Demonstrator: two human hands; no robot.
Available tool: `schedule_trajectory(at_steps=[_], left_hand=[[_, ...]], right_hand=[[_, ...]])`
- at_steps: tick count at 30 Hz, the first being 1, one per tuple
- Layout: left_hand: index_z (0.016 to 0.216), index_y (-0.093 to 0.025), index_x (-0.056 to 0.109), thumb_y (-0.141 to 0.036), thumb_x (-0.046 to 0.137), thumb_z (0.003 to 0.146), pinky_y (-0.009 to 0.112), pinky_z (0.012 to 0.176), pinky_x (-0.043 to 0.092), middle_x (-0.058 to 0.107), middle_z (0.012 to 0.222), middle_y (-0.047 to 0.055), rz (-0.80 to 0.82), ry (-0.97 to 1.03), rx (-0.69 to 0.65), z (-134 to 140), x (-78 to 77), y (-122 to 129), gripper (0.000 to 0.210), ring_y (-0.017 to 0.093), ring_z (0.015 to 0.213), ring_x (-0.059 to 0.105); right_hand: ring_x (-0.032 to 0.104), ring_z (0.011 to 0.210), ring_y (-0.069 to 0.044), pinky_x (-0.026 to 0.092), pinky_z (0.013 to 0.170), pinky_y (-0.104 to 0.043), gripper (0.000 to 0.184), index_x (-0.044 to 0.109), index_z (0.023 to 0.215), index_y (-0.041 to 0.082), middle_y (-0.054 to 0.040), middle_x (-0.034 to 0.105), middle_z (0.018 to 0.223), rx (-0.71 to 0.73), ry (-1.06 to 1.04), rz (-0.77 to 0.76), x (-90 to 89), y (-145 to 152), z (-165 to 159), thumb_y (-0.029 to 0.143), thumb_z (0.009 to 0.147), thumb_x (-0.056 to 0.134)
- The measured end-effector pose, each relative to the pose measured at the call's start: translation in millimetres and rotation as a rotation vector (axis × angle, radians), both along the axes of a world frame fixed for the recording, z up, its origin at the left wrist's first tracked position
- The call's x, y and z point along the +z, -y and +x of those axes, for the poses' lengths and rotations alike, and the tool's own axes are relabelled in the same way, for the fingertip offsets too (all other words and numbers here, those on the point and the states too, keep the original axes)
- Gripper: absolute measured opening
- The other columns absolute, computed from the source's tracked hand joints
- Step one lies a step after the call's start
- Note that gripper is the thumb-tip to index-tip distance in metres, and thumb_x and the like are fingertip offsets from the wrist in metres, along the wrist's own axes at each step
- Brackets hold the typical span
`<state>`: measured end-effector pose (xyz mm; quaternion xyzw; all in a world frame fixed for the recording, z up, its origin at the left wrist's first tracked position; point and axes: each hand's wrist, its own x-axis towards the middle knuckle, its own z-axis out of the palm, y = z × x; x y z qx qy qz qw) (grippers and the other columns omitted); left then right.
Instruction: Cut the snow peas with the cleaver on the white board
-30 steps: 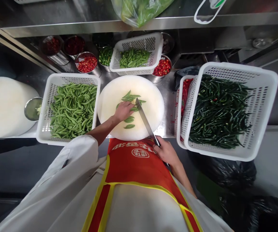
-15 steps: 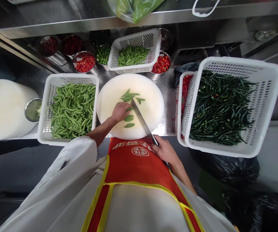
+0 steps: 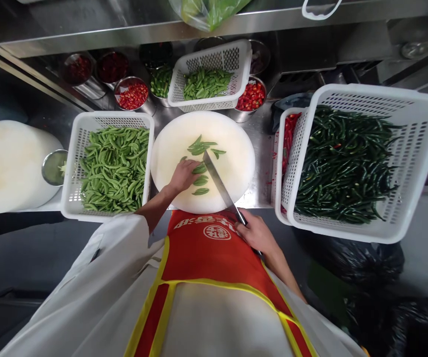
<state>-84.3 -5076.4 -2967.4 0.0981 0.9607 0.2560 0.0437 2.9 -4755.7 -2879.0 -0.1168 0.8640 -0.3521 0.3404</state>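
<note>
My right hand (image 3: 257, 231) is closed round the dark handle of a long kitchen knife (image 3: 221, 184). The blade slants up and left over a round white cutting board (image 3: 232, 136), its tip by a small pile of green pea pods (image 3: 200, 146). My left hand (image 3: 184, 176) rests on the board left of the blade, fingers bent and close together on a pea pod (image 3: 200, 168); a second pod tip shows behind the knuckles. Nearer me, two more pods (image 3: 201, 191) lie in a row beside the blade.
Left of the board stands a white basket (image 3: 68, 198) full of pods; another basket (image 3: 249, 54) is behind. Metal pots of cut red chillies (image 3: 132, 95) line the back. At right, a large basket (image 3: 418, 148) holds dark green chillies. A steel shelf edge (image 3: 124, 35) crosses above.
My left hand has drawn back slightly from the pod pile, baring a pod tip behind it. The knife stays in nearly the same place on the board. The whole view has shifted a little.
</note>
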Motion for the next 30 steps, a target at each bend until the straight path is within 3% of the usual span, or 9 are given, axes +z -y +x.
schedule_trajectory(at_steps=[4,8,13,17,19,23,30], left_hand=[[0.121,-0.017,0.067,-0.017,0.060,0.089,0.048,0.109,0.045,0.070,0.121,0.010,0.045,0.004,-0.033,3,-2.1,-4,0.033,0.027,0.115,0.064],[0.121,-0.015,0.066,-0.027,0.068,0.089,0.048,0.108,0.046,0.069,0.118,0.011,0.075,-0.001,-0.063,10,-4.7,2,0.035,0.028,0.115,0.063],[0.136,-0.018,0.059,-0.053,0.079,0.081,0.047,0.117,0.040,0.055,0.144,0.015,0.121,-0.015,-0.173,27,-7.2,8,0.068,0.030,0.135,0.050],[0.143,-0.019,0.055,-0.060,0.087,0.068,0.053,0.124,0.029,0.038,0.160,0.017,0.030,0.007,-0.251,39,-5.0,4,0.091,0.038,0.147,0.035],[0.143,-0.018,0.055,-0.056,0.085,0.071,0.055,0.124,0.027,0.037,0.161,0.018,-0.006,0.008,-0.243,41,-4.1,0,0.087,0.040,0.147,0.034],[0.140,-0.023,0.059,-0.042,0.073,0.087,0.053,0.120,0.035,0.045,0.156,0.013,-0.014,-0.006,-0.185,38,-7.4,-3,0.059,0.035,0.142,0.042],[0.131,-0.024,0.064,-0.038,0.071,0.088,0.051,0.117,0.039,0.048,0.152,0.011,0.021,-0.039,-0.142,27,-17.9,-3,0.046,0.033,0.139,0.045]], right_hand=[[0.046,0.053,-0.017,0.031,0.059,-0.029,0.040,0.066,0.119,0.018,0.0010,0.059,0.062,-0.012,-0.027,0.015,-1.1,-2,5,0.031,0.086,0.048],[0.054,0.060,-0.019,0.035,0.064,-0.030,0.039,0.065,0.121,0.019,-0.0016,0.064,0.068,-0.002,-0.061,0.043,-3.0,-2,10,0.030,0.088,0.048],[0.060,0.066,-0.020,0.039,0.068,-0.030,0.043,0.063,0.127,0.019,-0.0033,0.068,0.077,0.015,-0.043,0.026,-1.5,4,14,0.031,0.088,0.047],[0.058,0.062,-0.020,0.038,0.065,-0.030,0.042,0.063,0.124,0.019,-0.0011,0.065,0.070,0.007,-0.047,0.029,0.1,10,17,0.031,0.088,0.046],[0.057,0.059,-0.019,0.037,0.064,-0.030,0.041,0.064,0.123,0.019,-0.0006,0.063,0.068,-0.006,-0.049,0.045,0.0,13,20,0.031,0.088,0.046],[0.057,0.058,-0.019,0.038,0.063,-0.029,0.043,0.063,0.125,0.019,-0.0006,0.066,0.070,-0.045,-0.037,0.042,-1.1,18,27,0.031,0.088,0.047],[0.059,0.061,-0.020,0.039,0.063,-0.029,0.042,0.064,0.123,0.019,-0.0026,0.070,0.077,-0.101,-0.046,0.037,-1.3,28,37,0.032,0.087,0.047]])
